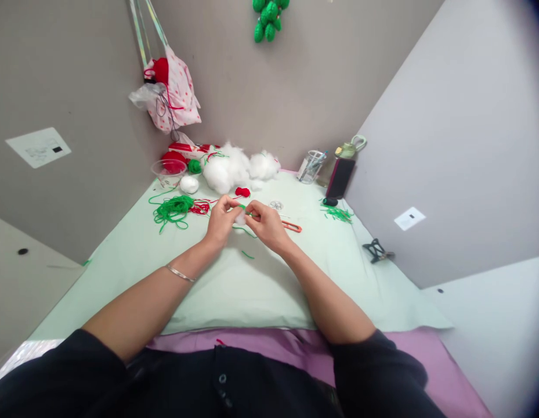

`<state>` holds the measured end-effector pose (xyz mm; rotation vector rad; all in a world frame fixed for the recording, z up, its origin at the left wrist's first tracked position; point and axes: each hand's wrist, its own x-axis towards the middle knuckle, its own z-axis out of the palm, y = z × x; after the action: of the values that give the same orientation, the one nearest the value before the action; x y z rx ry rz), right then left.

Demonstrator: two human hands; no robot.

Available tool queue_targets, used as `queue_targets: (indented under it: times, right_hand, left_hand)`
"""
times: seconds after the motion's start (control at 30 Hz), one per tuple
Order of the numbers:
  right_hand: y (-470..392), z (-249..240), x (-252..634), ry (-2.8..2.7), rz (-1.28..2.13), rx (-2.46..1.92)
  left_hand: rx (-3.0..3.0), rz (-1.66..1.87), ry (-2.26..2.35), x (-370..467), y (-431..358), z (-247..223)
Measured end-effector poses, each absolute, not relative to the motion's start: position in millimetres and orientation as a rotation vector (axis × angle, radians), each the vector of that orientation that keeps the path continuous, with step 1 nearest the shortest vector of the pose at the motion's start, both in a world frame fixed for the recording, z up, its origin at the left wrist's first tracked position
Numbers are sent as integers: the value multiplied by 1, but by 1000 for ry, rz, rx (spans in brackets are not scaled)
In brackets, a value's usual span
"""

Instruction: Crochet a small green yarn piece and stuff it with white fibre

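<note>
My left hand (223,222) and my right hand (266,224) meet over the cloth-covered table, thumbs and fingers pinched together. Between them they hold a small green yarn piece (242,207), mostly hidden by the fingers. A tuft of white stuffing (240,219) shows just under it, at my fingertips. Below the hands a green yarn strand (245,230) trails onto the cloth, and a short green yarn snippet (248,254) lies nearer to me. An orange cutter (292,227) lies beside my right hand.
Loose green yarn (172,212) and red yarn (200,207) lie at left. Behind stand a white stuffing heap (225,168) and a plastic tub (168,174). Toward the right are a pen holder (311,166), a phone (340,179), green snippets (339,215) and a black clip (376,250).
</note>
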<state>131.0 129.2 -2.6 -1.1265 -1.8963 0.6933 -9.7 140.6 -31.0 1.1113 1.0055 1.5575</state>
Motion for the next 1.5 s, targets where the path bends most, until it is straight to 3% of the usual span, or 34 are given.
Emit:
queue_targets:
  times: [0.57, 0.77, 1.13, 1.5]
  right_hand:
    - [130, 8, 140, -1836, 856, -1112]
    - [128, -4, 126, -1798, 854, -1145]
    - [142, -3, 145, -1782, 761, -1217]
    - [131, -4, 130, -1874, 806, -1212]
  left_hand:
    - [1212, 1472, 855, -12, 146, -35]
    - [1192, 1553, 920, -13, 147, -36]
    - [1174, 1399, 784, -12, 137, -28]
    - [1190, 1507, 954, -11, 149, -44]
